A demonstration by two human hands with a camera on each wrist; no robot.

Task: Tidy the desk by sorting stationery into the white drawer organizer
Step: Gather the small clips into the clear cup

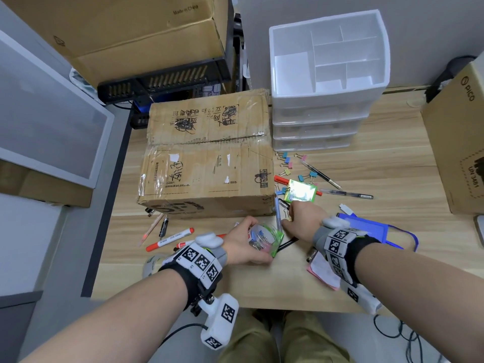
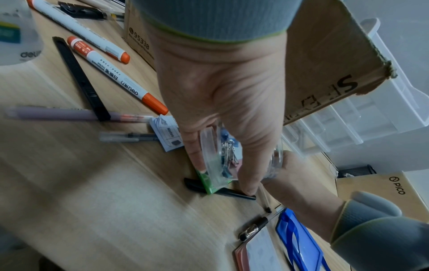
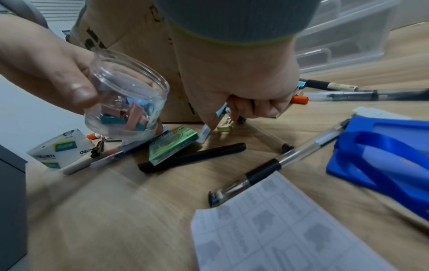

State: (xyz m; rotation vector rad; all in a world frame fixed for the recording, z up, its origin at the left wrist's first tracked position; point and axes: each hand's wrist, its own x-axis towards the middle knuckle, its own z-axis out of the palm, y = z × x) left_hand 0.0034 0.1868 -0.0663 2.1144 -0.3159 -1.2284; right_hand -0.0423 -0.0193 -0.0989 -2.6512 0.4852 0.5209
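While the clear jar (image 1: 262,238) is gripped in the left hand (image 1: 242,243) low over the bench (image 1: 392,163), loose binder clips (image 1: 286,160) are seen strewn w/ pens in front of the white drawer organizer (image 1: 327,74), which stands at the back, its top compartments empty. The right hand (image 1: 305,217) is set down by the cardboard box (image 1: 209,166), fingers curled on smth small. Clips should be gathered into the jar first, then the lot carried to the organizer.

From the left wrist, the jar (image 2: 232,155) is shown clamped between thumb and fingers (image 2: 248,174), clips inside, over a green packet (image 2: 210,187) and a black pen (image 2: 234,192). The mouth should be kept tilted toward the right hand so nothing spills.

From the right wrist, a pale binder clip (image 3: 224,126) is pinched at the fingertips (image 3: 210,117) of the right hand (image 3: 239,88); other small items appear bunched in the curled fingers, exact count not clear. The jar (image 3: 126,95) is held open-mouthed just beside, to the left. The clip should be lifted by its wire handles, brought over the mouth, and released only once it's well inside; the pens underneath are best left undisturbed.
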